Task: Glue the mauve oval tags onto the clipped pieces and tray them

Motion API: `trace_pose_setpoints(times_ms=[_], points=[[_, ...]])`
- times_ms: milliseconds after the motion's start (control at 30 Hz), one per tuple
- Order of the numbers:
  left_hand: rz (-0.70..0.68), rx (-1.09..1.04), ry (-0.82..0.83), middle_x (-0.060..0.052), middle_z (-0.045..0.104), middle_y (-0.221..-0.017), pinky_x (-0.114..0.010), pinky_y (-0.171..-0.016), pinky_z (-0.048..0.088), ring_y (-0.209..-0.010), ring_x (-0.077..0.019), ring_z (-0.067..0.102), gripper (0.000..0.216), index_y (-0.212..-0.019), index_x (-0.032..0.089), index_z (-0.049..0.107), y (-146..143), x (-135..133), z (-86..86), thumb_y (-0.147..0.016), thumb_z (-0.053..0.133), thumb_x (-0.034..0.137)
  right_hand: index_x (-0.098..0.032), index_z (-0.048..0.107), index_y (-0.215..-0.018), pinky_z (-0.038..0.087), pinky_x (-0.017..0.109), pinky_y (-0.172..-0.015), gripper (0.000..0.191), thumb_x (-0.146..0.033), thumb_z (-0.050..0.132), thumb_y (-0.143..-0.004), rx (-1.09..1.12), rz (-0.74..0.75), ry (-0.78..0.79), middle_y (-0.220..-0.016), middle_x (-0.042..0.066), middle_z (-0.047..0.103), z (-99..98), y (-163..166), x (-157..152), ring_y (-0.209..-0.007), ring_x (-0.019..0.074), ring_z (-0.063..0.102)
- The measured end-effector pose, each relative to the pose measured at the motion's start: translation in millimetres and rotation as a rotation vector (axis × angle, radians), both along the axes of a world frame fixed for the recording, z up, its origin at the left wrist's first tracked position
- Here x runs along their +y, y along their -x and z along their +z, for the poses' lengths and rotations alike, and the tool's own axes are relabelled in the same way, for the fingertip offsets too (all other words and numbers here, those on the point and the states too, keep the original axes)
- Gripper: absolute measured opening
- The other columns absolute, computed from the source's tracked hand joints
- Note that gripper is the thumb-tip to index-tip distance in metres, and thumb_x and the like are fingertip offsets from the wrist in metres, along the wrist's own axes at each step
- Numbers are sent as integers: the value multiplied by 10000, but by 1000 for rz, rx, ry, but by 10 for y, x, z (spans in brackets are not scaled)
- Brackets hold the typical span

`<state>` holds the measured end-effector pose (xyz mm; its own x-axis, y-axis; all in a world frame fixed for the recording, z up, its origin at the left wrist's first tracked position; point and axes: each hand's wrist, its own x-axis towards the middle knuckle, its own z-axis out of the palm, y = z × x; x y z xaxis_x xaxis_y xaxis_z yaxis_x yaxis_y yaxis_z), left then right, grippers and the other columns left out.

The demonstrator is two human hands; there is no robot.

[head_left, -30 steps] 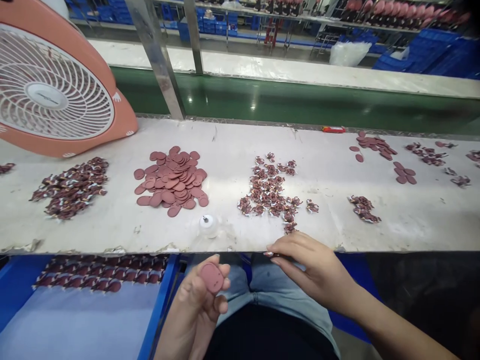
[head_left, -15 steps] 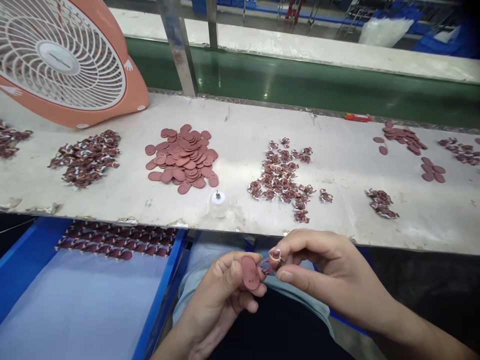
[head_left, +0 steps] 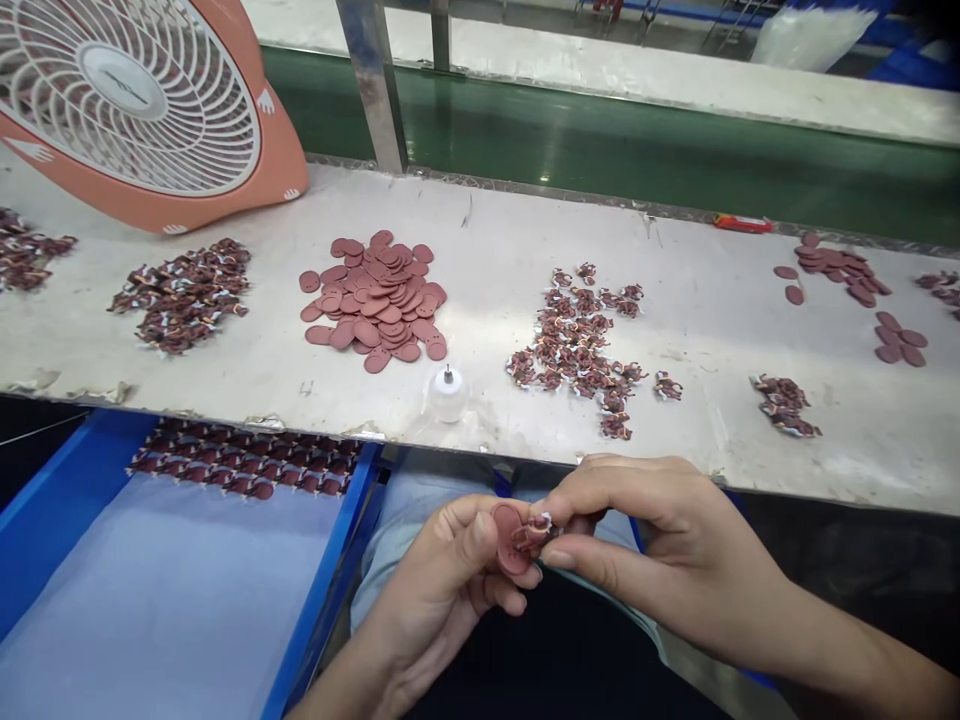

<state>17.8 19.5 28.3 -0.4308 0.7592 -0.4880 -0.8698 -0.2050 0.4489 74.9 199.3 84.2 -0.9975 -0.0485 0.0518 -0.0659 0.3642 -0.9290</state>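
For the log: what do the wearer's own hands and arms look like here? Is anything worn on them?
Both the left hand and the right hand are bare, with no gloves. No ring, watch or bracelet shows on either. The left forearm and right forearm are uncovered as far as the picture reaches, so no sleeve is in view.

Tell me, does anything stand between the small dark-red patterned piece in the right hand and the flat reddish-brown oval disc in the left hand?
Nothing visible does. The right hand holds the small dark-red patterned piece directly against the flat reddish-brown oval disc, which the left hand pinches; the two parts touch.
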Motion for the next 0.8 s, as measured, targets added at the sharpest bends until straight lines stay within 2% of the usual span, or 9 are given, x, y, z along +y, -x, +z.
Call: trace_pose_setpoints(times_ms=[300, 600, 800], points=[[-13, 8, -15, -6, 631, -641, -124, -509, 486, -556, -61, 565, 350, -742, 149, 739, -15, -13, -34, -723, 749, 499, -237, 684, -966, 504, 171, -660, 110, -165, 672, -884, 25, 58, -151, -798, -36, 709, 45, 8, 26, -709, 81, 660], [11, -31, 27, -9, 616, -649, -128, -493, 473, -581, -73, 571, 339, -705, 146, 724, -36, -19, -39, -716, 762, 482, -224, 684, -922, 514, 170, -636, 84, -152, 678, -879, 11, 74, -77, -772, -35, 709, 33, 51, 7, -664, 76, 653], [10, -41, 46, -16, 614, -661, -128, -479, 463, -586, -77, 568, 338, -708, 143, 723, -22, -5, -54, -716, 764, 478, -224, 674, -935, 512, 180, -646, 87, -150, 658, -890, 26, 107, -134, -771, -35, 707, 42, 62, 29, -677, 80, 652]])
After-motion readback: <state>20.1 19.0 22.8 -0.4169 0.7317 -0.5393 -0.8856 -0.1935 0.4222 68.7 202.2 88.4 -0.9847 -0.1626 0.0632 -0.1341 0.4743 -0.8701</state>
